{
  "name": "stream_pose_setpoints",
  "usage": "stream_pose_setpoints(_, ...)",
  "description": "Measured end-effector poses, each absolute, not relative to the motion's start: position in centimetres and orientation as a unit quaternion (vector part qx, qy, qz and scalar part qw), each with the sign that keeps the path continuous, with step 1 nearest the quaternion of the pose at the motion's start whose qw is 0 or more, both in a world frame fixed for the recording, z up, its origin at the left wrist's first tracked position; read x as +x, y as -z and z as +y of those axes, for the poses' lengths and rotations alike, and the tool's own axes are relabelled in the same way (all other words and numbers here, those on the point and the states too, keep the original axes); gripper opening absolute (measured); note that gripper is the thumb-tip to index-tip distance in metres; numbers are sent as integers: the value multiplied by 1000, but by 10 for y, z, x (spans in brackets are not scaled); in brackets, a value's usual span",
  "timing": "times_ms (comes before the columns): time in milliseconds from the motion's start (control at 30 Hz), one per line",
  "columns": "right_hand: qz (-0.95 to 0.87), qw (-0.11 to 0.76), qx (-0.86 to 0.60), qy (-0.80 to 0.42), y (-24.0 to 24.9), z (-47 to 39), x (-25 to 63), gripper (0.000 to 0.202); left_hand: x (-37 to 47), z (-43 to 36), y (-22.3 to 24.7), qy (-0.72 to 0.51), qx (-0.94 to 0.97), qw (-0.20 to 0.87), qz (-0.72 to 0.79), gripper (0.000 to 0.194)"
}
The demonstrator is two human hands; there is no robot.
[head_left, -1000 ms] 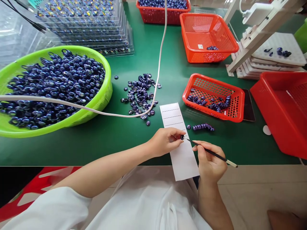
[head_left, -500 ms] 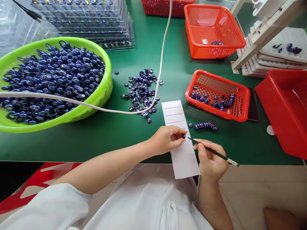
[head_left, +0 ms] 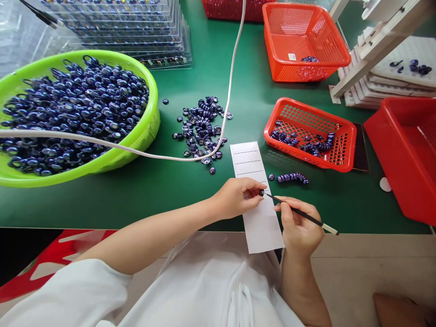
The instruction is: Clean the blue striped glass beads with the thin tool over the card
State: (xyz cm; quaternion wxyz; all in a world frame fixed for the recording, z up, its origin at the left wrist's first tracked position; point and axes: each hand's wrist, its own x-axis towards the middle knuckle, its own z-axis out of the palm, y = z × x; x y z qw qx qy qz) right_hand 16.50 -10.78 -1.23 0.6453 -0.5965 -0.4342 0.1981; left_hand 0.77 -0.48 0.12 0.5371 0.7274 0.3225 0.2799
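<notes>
Between thumb and fingers, my left hand (head_left: pixel 236 198) pinches a small dark shiny piece (head_left: pixel 261 192) above a white paper strip (head_left: pixel 260 229) ruled with lines. My right hand (head_left: pixel 302 225) grips a thin black brush (head_left: pixel 301 212) with a pale end; its tip meets the small piece. A curved row of dark purple-blue pieces (head_left: pixel 293 178) lies just beyond my right hand, with one single piece (head_left: pixel 271 177) beside it. Farther off, a loose heap of similar pieces (head_left: pixel 202 129) is spread on the green table (head_left: pixel 190 195).
A lime-green basket (head_left: pixel 155 106) full of dark looped pieces stands left. A white cable (head_left: pixel 163 157) crosses the table. Right are a shallow red basket (head_left: pixel 350 145), an orange-red basket (head_left: pixel 282 72) and a red bin (head_left: pixel 398 163). Clear trays (head_left: pixel 170 50) are stacked at the back.
The view has shifted very slightly. Both hands keep the same hold, the brush tip still at the small piece; no object has visibly moved on the table.
</notes>
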Motion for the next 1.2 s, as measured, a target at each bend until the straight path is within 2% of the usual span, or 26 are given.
stream_pose_setpoints(233, -511, 626, -552, -206, 16, -108, 171, 24, 8, -5, -3, -262, 723, 538, 345, 26)
stream_pose_setpoints(400, -648, 551, -511, -122, 22, -113, 177, 40, 8, -5, -6, -262, 700, 556, 363, 25)
stream_pose_setpoints(500, -667, 531, -514, -96, 24, -116, 178, 44, 8, -3, -7, -259, 692, 563, 371, 25)
stream_pose_setpoints(633, -628, 553, -539, -103, 22, -114, 174, 38, 8, -2, -6, -258, 682, 574, 373, 26)
stream_pose_setpoints(833, -521, 642, -536, -170, 15, -107, 170, 20, 8, -4, -4, -266, 690, 564, 368, 26)
stream_pose_setpoints(1200, -499, 615, -581, -186, 18, -110, 169, 16, 8, -6, -3, -266, 720, 527, 365, 28)
